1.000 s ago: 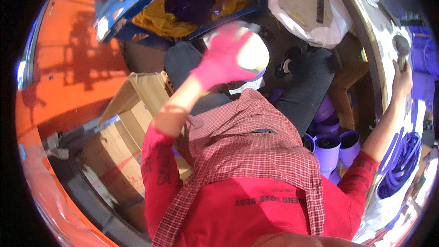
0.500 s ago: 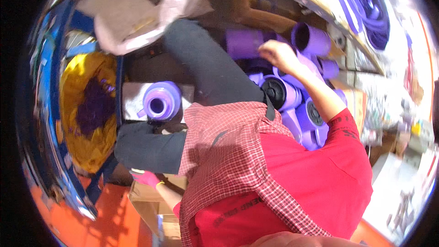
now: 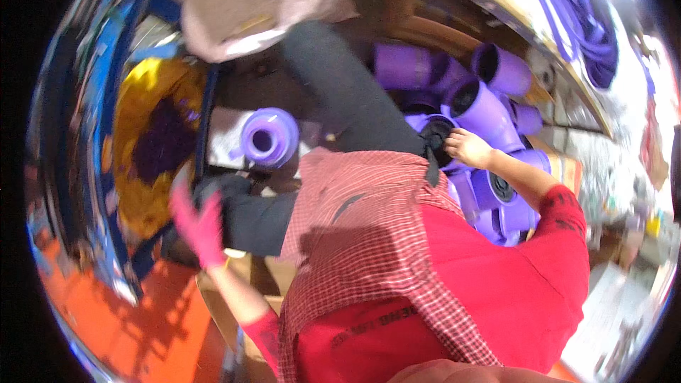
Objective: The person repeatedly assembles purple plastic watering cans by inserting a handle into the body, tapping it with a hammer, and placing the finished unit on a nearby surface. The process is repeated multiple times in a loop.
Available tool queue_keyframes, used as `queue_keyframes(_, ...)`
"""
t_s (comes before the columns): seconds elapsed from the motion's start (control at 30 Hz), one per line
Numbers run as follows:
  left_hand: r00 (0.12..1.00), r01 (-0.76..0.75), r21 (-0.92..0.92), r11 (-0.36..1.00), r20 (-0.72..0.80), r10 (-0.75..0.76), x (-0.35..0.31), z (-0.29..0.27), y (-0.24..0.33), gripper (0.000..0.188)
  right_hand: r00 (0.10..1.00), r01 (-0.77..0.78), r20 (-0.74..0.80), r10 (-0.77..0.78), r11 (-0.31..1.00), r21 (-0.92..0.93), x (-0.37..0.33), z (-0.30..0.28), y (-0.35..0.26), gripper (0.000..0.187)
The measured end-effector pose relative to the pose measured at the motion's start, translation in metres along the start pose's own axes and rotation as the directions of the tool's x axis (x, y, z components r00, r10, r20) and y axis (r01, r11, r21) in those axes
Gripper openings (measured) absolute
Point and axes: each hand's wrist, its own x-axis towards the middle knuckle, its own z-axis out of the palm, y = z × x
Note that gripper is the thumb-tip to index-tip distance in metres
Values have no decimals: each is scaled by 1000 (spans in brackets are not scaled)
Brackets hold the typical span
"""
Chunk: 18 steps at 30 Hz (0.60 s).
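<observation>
My left hand [image 3: 198, 230], in a pink glove, is raised beside my left knee with thumb and fingers spread, smeared by motion and holding nothing visible. My bare right hand [image 3: 466, 147] has its fingers bent over the rim of a purple plastic container [image 3: 454, 164] with a black end, in the heap to my right. How firmly they grip is hard to make out. Between my legs a purple jug [image 3: 270, 136] with a round neck and a small side handle stands on a whitish block [image 3: 225, 128].
Several purple containers [image 3: 489, 117] are heaped under a shelf edge [image 3: 560, 64]. A yellow sack [image 3: 135, 191] with purple scraps stands left beside a blue frame [image 3: 117, 99]. A pale sack [image 3: 227, 7] lies ahead. A cardboard box [image 3: 220, 305] is beneath my left arm, over the orange floor [image 3: 163, 319].
My left hand has risen from beside the cardboard box, up past my knee, fingers spreading. My right hand has come down and nearer, from above the heap onto the black-ended container.
</observation>
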Motion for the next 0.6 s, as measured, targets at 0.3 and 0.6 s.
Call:
queue_keyframes(0.3, 860, -320, 151, 935, 461, 220, 68, 67, 23, 76, 798, -219, -313, 515, 732, 645, -33, -156, 22, 27)
queue_keyframes(0.6, 958, 137, -941, 308, 47, -284, -27, -3, 21, 64, 416, 554, -752, 512, 513, 656, 178, -217, 20, 18)
